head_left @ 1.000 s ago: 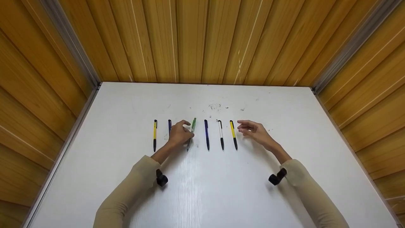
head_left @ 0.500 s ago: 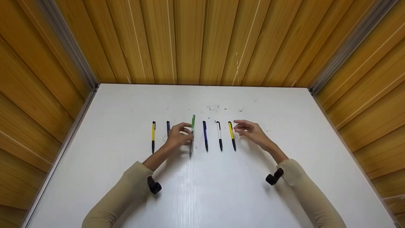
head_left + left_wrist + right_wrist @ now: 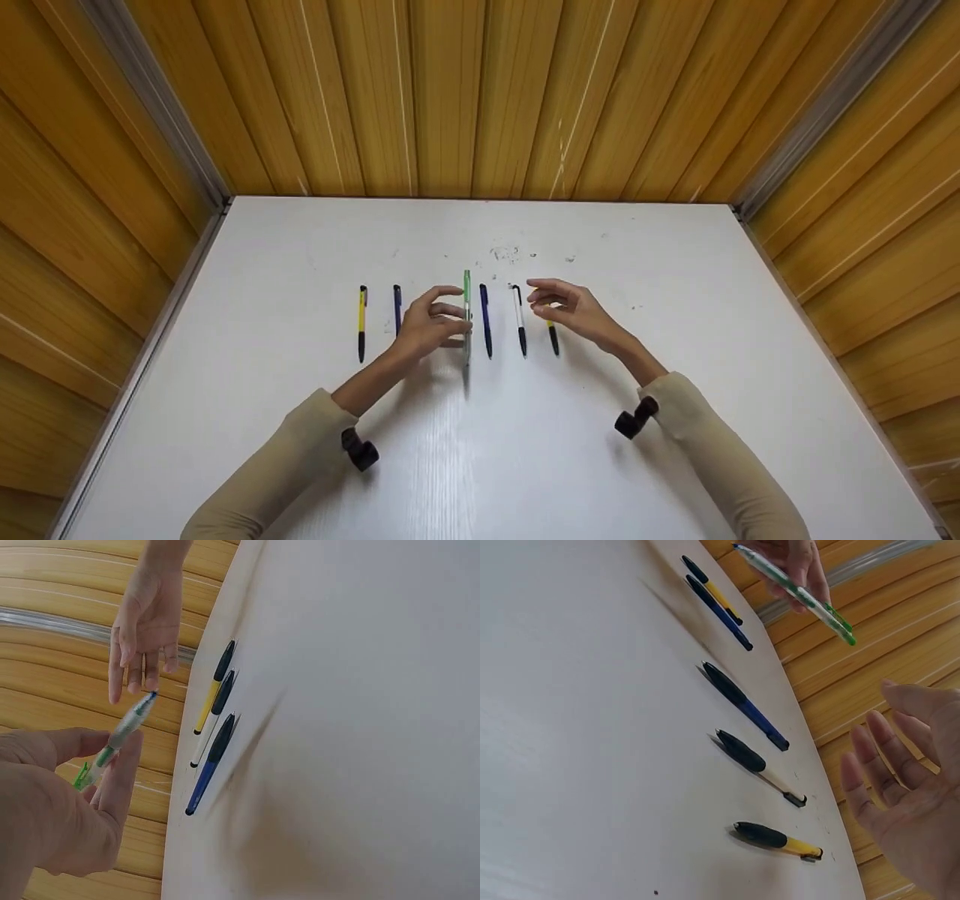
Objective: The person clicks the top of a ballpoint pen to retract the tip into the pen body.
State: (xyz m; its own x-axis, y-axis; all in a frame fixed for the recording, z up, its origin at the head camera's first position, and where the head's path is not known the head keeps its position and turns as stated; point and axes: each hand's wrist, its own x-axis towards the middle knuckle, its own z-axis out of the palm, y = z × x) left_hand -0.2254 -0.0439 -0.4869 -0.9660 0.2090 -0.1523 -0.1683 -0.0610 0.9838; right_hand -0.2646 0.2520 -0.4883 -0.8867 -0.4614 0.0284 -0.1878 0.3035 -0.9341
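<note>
My left hand (image 3: pixel 429 324) pinches a clear-barrelled pen with green ends (image 3: pixel 467 285) between thumb and fingers. In the right wrist view this green pen (image 3: pixel 804 595) is raised above the table, its blue tip pointing away from its green clip. My right hand (image 3: pixel 579 309) hovers with fingers loosely extended and nothing in them, partly covering a yellow pen (image 3: pixel 553 339) in the head view. Between the hands lie a blue pen (image 3: pixel 486 322) and a white pen (image 3: pixel 519 315). Left of the left hand are another blue pen (image 3: pixel 397 300), partly hidden, and another yellow pen (image 3: pixel 362 315).
The pens lie roughly parallel in a row on a white table (image 3: pixel 555 450). Wood-panelled walls (image 3: pixel 442 97) enclose its back and sides. Dark smudges (image 3: pixel 505 253) mark the tabletop beyond the pens. A small black camera sits on each sleeve cuff.
My left hand has lifted the green pen off the table and shifted it slightly right, turning it straighter. My right hand has moved left, from beside the yellow pen to over it.
</note>
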